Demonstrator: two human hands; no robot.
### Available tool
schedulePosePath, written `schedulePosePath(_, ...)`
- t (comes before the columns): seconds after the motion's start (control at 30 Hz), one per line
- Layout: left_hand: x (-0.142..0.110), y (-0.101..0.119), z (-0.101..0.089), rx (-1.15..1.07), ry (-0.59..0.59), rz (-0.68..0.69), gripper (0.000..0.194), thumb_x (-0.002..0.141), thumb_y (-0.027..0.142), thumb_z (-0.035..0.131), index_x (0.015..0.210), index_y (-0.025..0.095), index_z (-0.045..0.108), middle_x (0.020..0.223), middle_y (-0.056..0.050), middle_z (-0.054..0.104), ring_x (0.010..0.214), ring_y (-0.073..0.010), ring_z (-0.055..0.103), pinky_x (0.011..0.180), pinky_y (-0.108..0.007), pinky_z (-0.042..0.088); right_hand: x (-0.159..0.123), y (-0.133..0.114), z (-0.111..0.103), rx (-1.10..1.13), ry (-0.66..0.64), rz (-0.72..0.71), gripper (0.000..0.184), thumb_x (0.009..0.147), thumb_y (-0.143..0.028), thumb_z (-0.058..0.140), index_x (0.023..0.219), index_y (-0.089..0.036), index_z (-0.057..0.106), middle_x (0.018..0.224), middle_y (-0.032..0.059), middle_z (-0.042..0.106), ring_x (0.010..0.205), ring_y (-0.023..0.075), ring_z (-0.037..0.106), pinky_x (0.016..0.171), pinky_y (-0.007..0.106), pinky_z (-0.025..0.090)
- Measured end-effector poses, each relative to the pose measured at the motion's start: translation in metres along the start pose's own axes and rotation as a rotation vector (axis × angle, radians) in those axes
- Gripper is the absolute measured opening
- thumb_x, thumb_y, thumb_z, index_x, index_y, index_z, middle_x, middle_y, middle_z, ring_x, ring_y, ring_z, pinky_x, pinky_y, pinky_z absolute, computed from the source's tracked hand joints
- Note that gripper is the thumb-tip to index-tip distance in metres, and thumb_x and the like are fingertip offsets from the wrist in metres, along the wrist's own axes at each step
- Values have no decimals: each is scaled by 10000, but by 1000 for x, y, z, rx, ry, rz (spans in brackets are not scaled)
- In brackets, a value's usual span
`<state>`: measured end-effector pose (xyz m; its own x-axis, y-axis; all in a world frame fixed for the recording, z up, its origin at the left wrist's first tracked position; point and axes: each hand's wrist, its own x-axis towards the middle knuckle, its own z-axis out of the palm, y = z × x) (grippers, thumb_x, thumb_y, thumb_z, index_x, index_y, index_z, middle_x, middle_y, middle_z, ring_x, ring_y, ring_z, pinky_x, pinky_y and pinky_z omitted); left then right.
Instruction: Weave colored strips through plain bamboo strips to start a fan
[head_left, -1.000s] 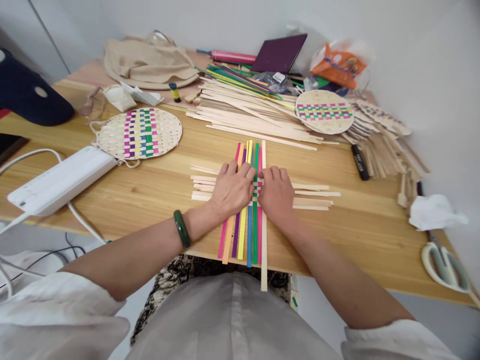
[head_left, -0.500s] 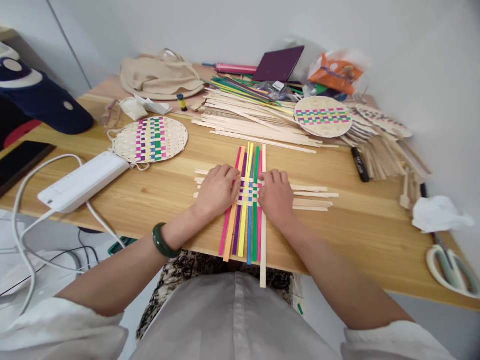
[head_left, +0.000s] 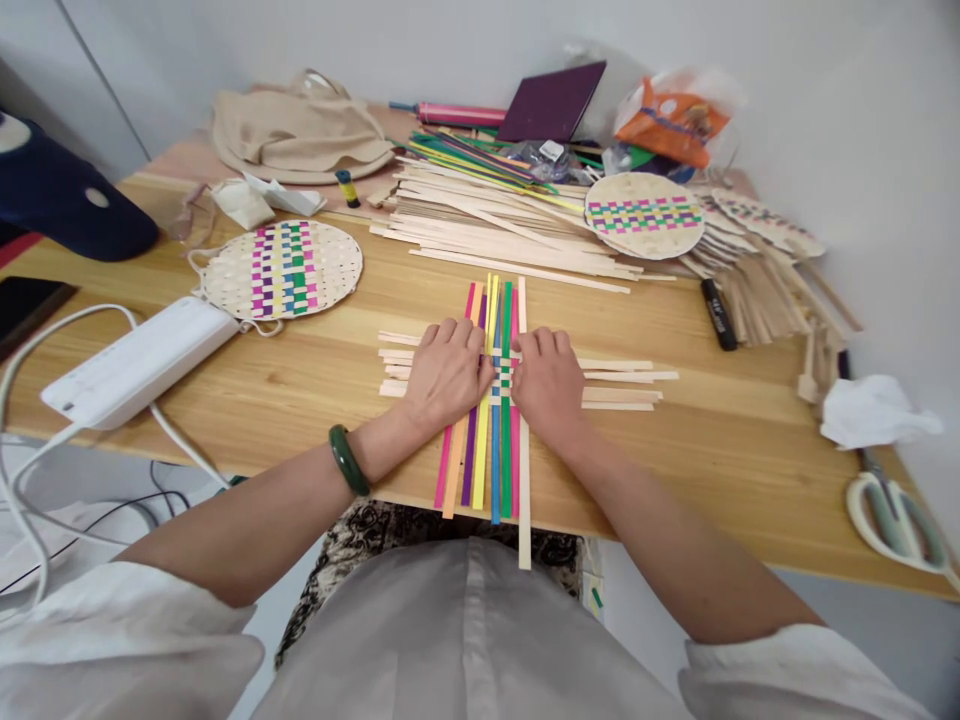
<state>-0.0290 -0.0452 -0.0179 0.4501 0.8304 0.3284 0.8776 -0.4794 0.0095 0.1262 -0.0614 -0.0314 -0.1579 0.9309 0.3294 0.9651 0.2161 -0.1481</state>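
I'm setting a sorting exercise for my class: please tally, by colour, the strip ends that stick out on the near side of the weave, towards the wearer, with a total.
Pink strips: 2
Orange strip: 1
Purple strip: 1
Yellow strip: 1
Blue strip: 1
Green strip: 1
Plain strip: 1
Total: 8

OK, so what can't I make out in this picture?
All in the head view:
- Sides of the weave: covered by the left hand and right hand.
- Rest of the navy object: cut off by the left edge.
- Print on the black marker: too small.
- Contents of the orange packet: hidden by its wrapping.
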Motion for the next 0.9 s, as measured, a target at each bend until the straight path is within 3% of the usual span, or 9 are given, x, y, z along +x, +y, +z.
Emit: schedulePosePath(0.9, 1, 4, 0, -38, -37, -7, 202, 885, 128, 421, 962, 111, 607, 942, -160, 620, 922, -329, 552, 822, -441, 449, 4, 2, 0, -36, -26, -24, 254, 783, -39, 469, 949, -153, 623, 944, 120, 616, 910, 278, 437, 806, 382, 382)
